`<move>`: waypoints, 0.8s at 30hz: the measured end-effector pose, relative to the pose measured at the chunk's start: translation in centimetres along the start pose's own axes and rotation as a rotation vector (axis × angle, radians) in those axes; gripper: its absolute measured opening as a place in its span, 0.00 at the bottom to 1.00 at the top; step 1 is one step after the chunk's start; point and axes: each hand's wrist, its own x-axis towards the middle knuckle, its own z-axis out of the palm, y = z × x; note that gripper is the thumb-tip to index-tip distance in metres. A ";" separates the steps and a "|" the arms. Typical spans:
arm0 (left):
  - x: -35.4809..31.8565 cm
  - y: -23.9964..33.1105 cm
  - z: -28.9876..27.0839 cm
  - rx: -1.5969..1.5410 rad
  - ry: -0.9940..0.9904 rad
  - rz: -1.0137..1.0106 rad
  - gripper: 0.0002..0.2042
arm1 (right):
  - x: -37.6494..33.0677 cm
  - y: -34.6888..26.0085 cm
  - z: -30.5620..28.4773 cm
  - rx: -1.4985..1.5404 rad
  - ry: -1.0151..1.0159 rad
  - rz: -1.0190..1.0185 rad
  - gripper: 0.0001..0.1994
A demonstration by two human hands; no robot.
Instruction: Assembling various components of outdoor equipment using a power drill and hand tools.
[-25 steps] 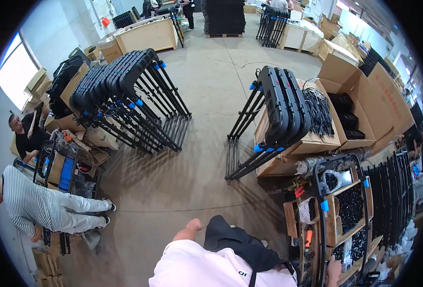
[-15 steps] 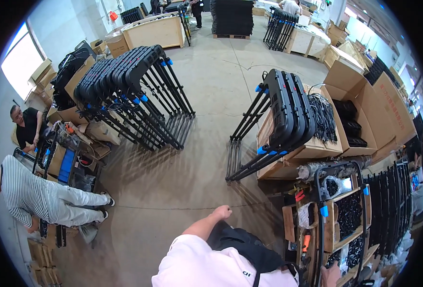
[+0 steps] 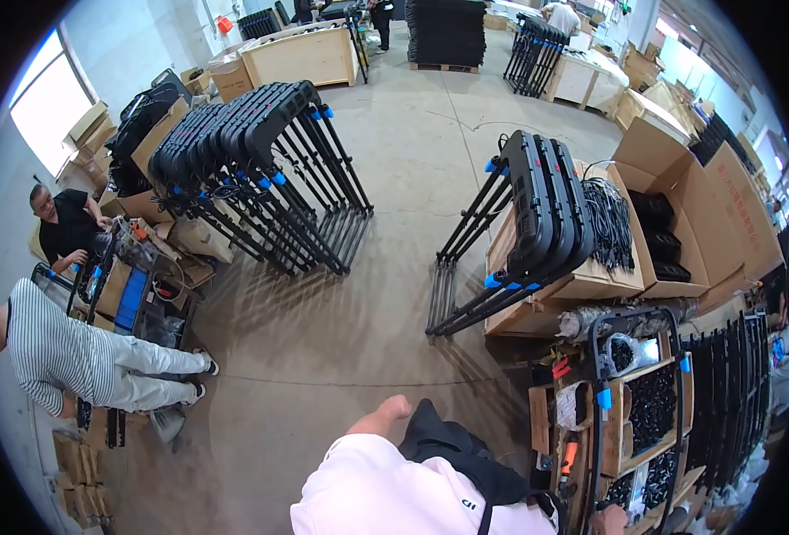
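My left hand [image 3: 397, 407] is out in front of my body with its fingers curled in, over the concrete floor. Nothing shows in it. At the lower right edge, my right hand [image 3: 610, 519] is beside the lower part of a black tubular frame [image 3: 598, 446] with blue clips. Its fingers are too hidden to show whether they grip the tube. Behind that frame are wooden bins [image 3: 623, 419] of small black parts. An orange-handled tool [image 3: 570, 456] lies to their left.
Black folded-leg machines stand in a long row [image 3: 234, 134] at left and a shorter group [image 3: 541, 201] at right. Beside the latter is an open carton [image 3: 680, 223] and a bundle of black cables [image 3: 608, 223]. Two people work at a bench [image 3: 131, 299] on the left.
My left hand has drawn back a little to the left. My right hand has slid lower, partly out of view. The scene has shifted slightly with my head.
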 end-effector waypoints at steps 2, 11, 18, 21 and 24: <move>0.9 1.3 -0.2 -0.011 -0.001 0.005 0.20 | 0.9 1.5 2.5 0.019 0.349 -0.080 0.13; 0.2 3.0 -1.7 -0.135 0.045 0.009 0.23 | -0.2 1.3 1.4 0.069 -0.020 0.021 0.20; 0.3 1.4 -1.8 -0.102 0.008 -0.015 0.23 | -1.0 -0.3 0.7 0.125 0.295 -0.144 0.19; 1.7 4.6 -1.6 -0.042 -0.044 0.016 0.23 | 1.5 2.9 4.7 -0.002 0.262 -0.085 0.19; 1.3 3.1 -1.3 -0.017 -0.059 0.019 0.23 | 2.6 2.8 6.5 -0.096 0.232 -0.094 0.20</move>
